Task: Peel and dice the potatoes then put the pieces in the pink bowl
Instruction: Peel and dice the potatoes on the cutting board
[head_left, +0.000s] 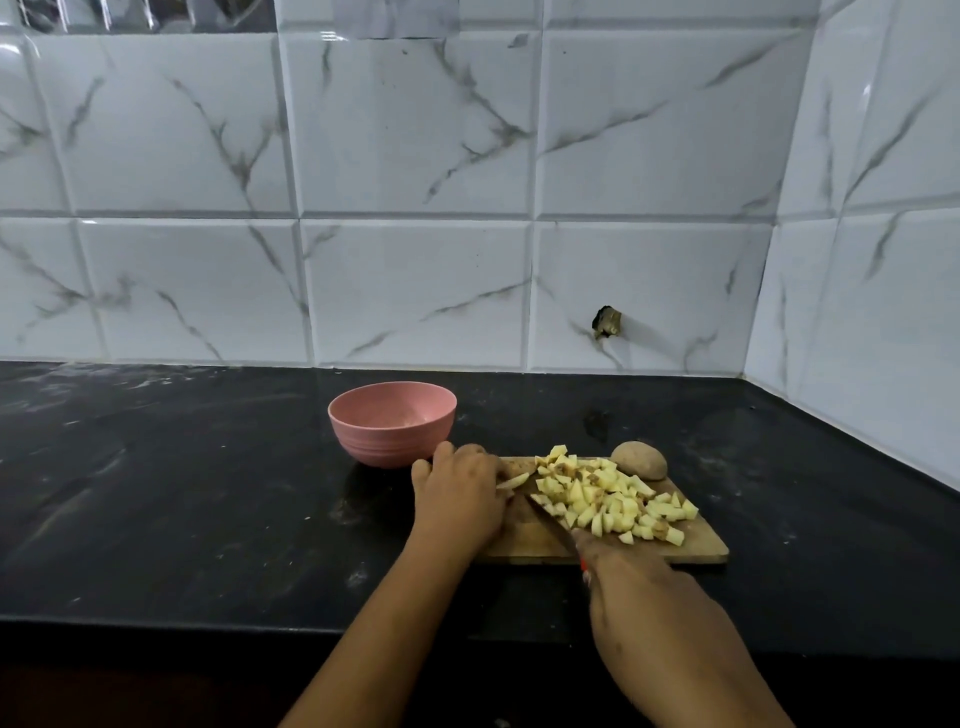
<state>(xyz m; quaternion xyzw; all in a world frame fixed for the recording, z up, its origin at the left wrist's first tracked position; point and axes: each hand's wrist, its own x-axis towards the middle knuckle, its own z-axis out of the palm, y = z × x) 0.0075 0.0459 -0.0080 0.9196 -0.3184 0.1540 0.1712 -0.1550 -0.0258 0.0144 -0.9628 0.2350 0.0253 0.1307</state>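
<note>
Poking from under left fingers (497, 469) is seemingly 1 potato strip (513, 481).

Black glossy surface (182, 509) w/ faint pale streaks & specks, esp. along the back edge at left; front edge drops into dark shadow at bottom. Behind it, a wall of white marble-look tiles (415, 130) w/ grey veins meets a 2nd tiled wall (883, 249) at the rt corner. One lower tile has a dark, ragged hole (607, 322), a little above the surface.
</note>
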